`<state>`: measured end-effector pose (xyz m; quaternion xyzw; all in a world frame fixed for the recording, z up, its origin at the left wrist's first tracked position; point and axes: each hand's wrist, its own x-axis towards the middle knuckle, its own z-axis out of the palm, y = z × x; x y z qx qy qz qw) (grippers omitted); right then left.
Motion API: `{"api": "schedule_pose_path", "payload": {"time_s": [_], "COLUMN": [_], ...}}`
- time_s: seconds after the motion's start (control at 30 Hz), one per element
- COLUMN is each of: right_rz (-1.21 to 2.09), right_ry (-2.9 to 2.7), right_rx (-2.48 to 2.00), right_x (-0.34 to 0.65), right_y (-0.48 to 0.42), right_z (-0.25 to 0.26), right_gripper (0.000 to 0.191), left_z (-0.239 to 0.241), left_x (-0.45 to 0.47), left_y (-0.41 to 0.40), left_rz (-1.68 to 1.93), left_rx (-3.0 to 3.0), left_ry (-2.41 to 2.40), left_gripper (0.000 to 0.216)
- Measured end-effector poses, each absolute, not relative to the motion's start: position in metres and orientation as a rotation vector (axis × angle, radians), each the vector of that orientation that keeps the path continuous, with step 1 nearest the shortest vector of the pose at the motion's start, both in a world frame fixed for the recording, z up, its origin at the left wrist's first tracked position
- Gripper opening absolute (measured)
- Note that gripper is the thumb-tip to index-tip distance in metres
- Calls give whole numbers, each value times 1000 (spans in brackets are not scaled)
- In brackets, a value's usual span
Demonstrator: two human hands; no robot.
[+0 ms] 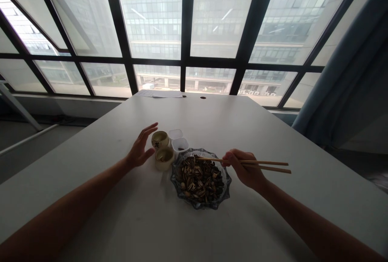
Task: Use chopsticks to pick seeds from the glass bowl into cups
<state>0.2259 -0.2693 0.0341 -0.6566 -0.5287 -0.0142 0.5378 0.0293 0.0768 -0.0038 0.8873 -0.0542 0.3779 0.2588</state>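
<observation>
My right hand (244, 169) is closed around a pair of wooden chopsticks (269, 165). Their tips reach over the far left part of a scalloped glass bowl (224, 197) filled with striped seeds, probably sunflower seeds (197, 181), with some darker pieces at the right. Whether the tips pinch a seed is too small to tell. My left hand (142, 148) is open, fingers extended, just left of two small ceramic cups. The nearer cup (164, 160) has something small inside; the farther cup (160, 139) bears dark lettering. Beside them are two white plastic containers, the nearer container (180, 144) with dark bits in it.
The white table (206, 120) stretches away to a wall of dark-framed windows (186, 19). Papers (160, 94) lie at its far edge, near two dark round holes. A blue-grey curtain (342, 60) hangs at the right, and a white metal frame (22, 108) stands at the left.
</observation>
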Motion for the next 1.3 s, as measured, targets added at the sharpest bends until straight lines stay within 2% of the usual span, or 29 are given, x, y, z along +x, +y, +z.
{"api": "schedule_pose_path", "payload": {"time_s": [0.1,0.3,0.9,1.13,1.3], "right_rz": [-24,4,170,181,252], "right_ry": [-1294,-1348,-1401,-1304,-1277], "right_rx": [-1588,-1600,-1723,-1745,-1735], "right_x": [227,231,253,261,263], "right_y": [-269,-272,-293,-293,-293], "right_z": [34,43,86,80,80], "right_gripper": [45,47,53,54,54], "left_z": [0,-3,5,31,49], "left_x": [30,38,54,86,120], "left_y": [62,57,29,24,15], "left_rz": [915,786,653,698,408], "left_rx": [2479,2501,2469,2551,2707], "left_ry": [-246,-208,-244,59,144], "left_gripper": [74,54,59,56,55]}}
